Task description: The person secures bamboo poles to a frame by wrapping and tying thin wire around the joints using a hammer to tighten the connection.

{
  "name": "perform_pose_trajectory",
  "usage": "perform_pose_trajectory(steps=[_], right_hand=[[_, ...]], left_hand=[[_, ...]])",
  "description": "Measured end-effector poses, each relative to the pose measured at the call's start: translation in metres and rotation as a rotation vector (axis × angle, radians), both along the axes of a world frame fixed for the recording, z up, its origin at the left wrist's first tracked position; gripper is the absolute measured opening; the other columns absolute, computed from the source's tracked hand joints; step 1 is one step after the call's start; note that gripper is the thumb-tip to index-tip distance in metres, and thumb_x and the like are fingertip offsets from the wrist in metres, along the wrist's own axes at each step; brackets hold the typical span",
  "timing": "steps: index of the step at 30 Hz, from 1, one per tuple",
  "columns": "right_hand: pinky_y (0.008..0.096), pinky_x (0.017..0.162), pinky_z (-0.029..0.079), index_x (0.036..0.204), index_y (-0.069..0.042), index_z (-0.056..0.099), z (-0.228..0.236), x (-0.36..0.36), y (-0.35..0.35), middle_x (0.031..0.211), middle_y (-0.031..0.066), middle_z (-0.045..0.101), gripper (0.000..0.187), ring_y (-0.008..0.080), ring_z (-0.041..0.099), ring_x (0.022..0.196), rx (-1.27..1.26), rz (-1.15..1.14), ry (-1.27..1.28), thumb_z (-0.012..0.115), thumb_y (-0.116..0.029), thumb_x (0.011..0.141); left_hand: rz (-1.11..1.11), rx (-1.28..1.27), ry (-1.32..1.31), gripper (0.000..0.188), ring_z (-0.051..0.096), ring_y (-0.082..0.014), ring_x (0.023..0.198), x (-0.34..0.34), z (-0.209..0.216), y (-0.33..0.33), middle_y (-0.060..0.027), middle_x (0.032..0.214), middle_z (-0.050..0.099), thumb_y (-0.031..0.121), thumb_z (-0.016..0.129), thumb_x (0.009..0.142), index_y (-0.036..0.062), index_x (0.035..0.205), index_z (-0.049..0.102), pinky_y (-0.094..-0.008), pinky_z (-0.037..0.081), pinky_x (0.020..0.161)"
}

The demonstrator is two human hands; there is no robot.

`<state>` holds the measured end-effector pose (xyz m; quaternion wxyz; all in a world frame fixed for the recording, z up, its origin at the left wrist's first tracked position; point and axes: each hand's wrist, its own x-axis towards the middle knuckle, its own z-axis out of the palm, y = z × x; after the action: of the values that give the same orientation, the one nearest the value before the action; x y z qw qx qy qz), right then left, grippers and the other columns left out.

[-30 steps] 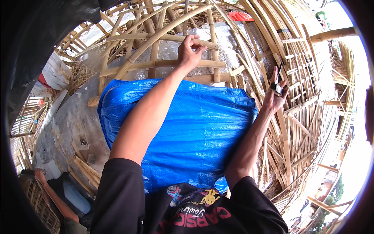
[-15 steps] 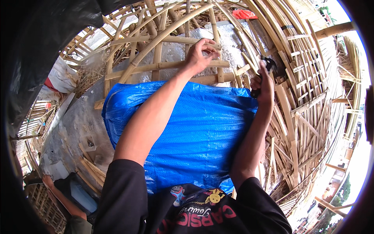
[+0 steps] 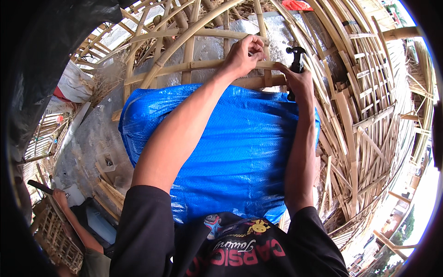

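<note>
My right hand (image 3: 300,83) grips a black hammer (image 3: 296,60), its head raised above the fingers. The index finger reaches toward a crossing bamboo strip (image 3: 207,65). Left of it, my left hand (image 3: 244,56) is closed in a pinch over the bamboo lattice, close to the joint of an upright and a cross strip. Whatever lies between those fingertips is too small to make out. A blue plastic sheet (image 3: 235,152) spreads under both forearms and over my lap.
Split bamboo strips (image 3: 369,83) are stacked and woven on the right. A red plastic piece (image 3: 297,5) lies at the far side. At lower left, a co-worker's hand (image 3: 60,197) holds a dark, flat tool (image 3: 40,187) beside a woven basket-like panel (image 3: 55,235).
My right hand has moved left with the hammer, closer to my left hand. The lattice sits slightly higher in view. The co-worker's dark tool has come into sight.
</note>
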<state>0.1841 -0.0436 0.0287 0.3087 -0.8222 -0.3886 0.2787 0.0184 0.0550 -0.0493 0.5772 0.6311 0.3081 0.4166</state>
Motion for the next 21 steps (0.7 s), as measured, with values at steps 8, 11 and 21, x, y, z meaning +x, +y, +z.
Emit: perform_pose_trajectory(steps=[8, 11, 21], right_hand=[[0.0268, 0.039, 0.039, 0.058, -0.004, 0.06, -0.009, 0.01, 0.0, 0.052, 0.0026, 0.056, 0.049, 0.0095, 0.051, 0.043, -0.029, -0.036, 0.069, 0.089, -0.042, 0.07], [0.0266, 0.04, 0.039, 0.06, -0.004, 0.061, -0.01, 0.01, -0.001, 0.053, 0.0027, 0.056, 0.05, 0.0096, 0.051, 0.043, -0.018, -0.029, 0.084, 0.088, -0.044, 0.07], [0.027, 0.041, 0.039, 0.058, -0.004, 0.06, -0.007, 0.011, 0.001, 0.054, 0.0026, 0.056, 0.051, 0.0101, 0.051, 0.043, -0.049, -0.059, 0.066, 0.089, -0.046, 0.068]], left_hand=[[0.002, 0.381, 0.157, 0.021, 0.071, -0.0208, 0.089, 0.006, 0.015, -0.007, -0.0104, 0.089, 0.071, 0.006, 0.071, 0.089, 0.003, 0.105, 0.058, -0.0332, 0.056, 0.076], [-0.004, 0.396, 0.15, 0.02, 0.073, -0.0218, 0.088, 0.007, 0.015, -0.009, -0.0113, 0.09, 0.073, 0.006, 0.071, 0.089, 0.0028, 0.104, 0.059, -0.0339, 0.057, 0.076], [0.011, 0.289, 0.099, 0.021, 0.074, -0.0182, 0.086, 0.001, 0.014, -0.007, -0.0089, 0.088, 0.075, 0.006, 0.076, 0.083, 0.0024, 0.1, 0.064, -0.0304, 0.056, 0.076]])
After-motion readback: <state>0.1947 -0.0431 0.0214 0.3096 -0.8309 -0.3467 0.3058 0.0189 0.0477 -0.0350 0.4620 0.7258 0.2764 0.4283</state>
